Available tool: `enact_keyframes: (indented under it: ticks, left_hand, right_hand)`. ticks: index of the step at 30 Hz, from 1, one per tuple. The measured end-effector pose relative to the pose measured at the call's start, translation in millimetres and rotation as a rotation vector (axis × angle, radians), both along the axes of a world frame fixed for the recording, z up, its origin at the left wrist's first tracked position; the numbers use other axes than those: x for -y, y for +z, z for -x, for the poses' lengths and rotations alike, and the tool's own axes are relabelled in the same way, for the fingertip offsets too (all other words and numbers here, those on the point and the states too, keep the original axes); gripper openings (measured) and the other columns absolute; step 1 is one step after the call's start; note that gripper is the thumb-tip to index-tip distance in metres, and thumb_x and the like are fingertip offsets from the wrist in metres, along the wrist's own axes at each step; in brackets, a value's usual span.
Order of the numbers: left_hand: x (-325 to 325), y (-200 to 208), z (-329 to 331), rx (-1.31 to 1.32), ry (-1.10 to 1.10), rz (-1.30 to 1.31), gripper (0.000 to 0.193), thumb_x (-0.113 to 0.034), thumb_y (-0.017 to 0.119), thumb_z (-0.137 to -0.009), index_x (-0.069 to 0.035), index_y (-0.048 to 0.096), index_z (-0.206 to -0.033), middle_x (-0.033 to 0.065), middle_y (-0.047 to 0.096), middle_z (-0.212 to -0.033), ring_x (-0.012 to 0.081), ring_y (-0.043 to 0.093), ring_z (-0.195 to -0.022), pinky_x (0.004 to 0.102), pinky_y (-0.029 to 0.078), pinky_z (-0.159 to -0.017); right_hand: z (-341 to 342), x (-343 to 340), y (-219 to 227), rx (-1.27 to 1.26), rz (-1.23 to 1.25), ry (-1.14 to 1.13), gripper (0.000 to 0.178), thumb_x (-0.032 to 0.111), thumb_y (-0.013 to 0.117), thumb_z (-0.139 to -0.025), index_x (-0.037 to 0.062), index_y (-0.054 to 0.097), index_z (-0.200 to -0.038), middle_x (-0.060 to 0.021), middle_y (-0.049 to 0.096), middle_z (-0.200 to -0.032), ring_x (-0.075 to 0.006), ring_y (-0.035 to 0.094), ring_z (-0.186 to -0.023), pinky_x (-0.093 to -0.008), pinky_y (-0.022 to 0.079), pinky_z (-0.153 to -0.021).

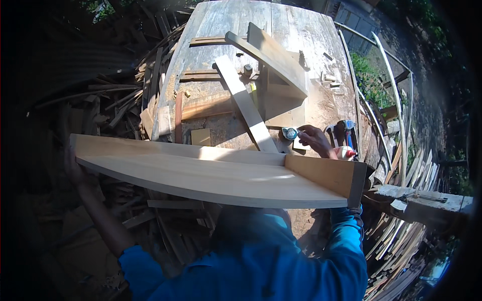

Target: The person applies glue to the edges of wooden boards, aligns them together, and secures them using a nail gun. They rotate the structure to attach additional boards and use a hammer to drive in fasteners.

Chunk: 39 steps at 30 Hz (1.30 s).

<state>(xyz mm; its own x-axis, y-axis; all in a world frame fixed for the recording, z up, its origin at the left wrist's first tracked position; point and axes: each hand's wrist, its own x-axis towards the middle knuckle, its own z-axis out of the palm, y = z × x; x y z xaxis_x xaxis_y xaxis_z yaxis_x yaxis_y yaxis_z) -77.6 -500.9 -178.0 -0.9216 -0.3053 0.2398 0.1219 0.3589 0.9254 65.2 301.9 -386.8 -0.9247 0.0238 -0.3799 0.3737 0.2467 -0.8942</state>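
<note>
A wooden shelf piece (211, 175) spans the view in front of me: a pale flat board with a long upright at its back and a short end board on the right. My left hand (74, 163) grips its far left end, dim in shadow. Past the right end, my right hand (318, 142) is over the workbench, its fingers bent in a pinch. Right by those fingertips lies a teal and white tape measure (289, 133). Whether they hold it, the picture does not show. The end board hides part of my right forearm.
On the weathered workbench (221, 20) stands an angled board assembly (278, 65), with a long pale plank (246, 103) leaning near it. A bottle with a red tip (345, 153) is beside blue-handled tools (346, 126). Scrap wood piles (120, 100) flank the left; stacked strips (401, 251) lie right.
</note>
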Motion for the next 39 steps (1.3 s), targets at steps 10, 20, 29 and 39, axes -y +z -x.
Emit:
enact_keyframes:
  ticks: [10,20,29,39]
  left_hand:
    - [-39,38,-35,0.103,0.293,0.291,0.025,-0.023,0.059,-0.101,-0.001,0.063,-0.111,0.0071,0.068,-0.096,0.0133,0.066,-0.085,0.0288,0.054,-0.075]
    - [-101,52,-70,-0.003,0.387,0.218,0.019,-0.017,0.074,-0.089,-0.003,0.066,-0.100,0.0036,0.067,-0.088,0.0099,0.062,-0.075,0.0277,0.050,-0.067]
    - [-104,52,-111,-0.063,0.377,0.142,0.011,-0.012,0.070,-0.089,-0.003,0.065,-0.092,0.0010,0.064,-0.084,0.0082,0.058,-0.076,0.0272,0.047,-0.068]
    - [-98,37,-131,-0.087,0.511,0.070,0.014,-0.012,0.073,-0.087,-0.004,0.066,-0.096,0.0010,0.065,-0.084,0.0088,0.058,-0.078,0.0283,0.047,-0.070]
  right_hand:
    - [51,95,-154,0.015,-0.692,0.556,0.117,0.065,0.071,-0.078,-0.0097,0.016,-0.150,-0.0345,0.052,-0.133,-0.0442,0.062,-0.110,-0.0454,0.052,-0.093]
    - [76,133,-137,-0.181,-0.816,0.453,0.089,0.044,0.071,-0.083,0.0030,0.029,-0.149,-0.0352,0.052,-0.105,-0.0489,0.065,-0.089,-0.0480,0.057,-0.071]
    - [86,108,-176,0.025,0.015,0.052,0.055,0.034,0.082,-0.067,0.0023,0.059,-0.106,-0.0200,0.070,-0.097,-0.0299,0.070,-0.089,-0.0411,0.057,-0.078]
    - [158,114,-216,0.037,0.597,0.192,0.023,0.012,0.080,-0.078,0.0015,0.061,-0.086,-0.0002,0.061,-0.075,-0.0104,0.055,-0.060,-0.0293,0.045,-0.056]
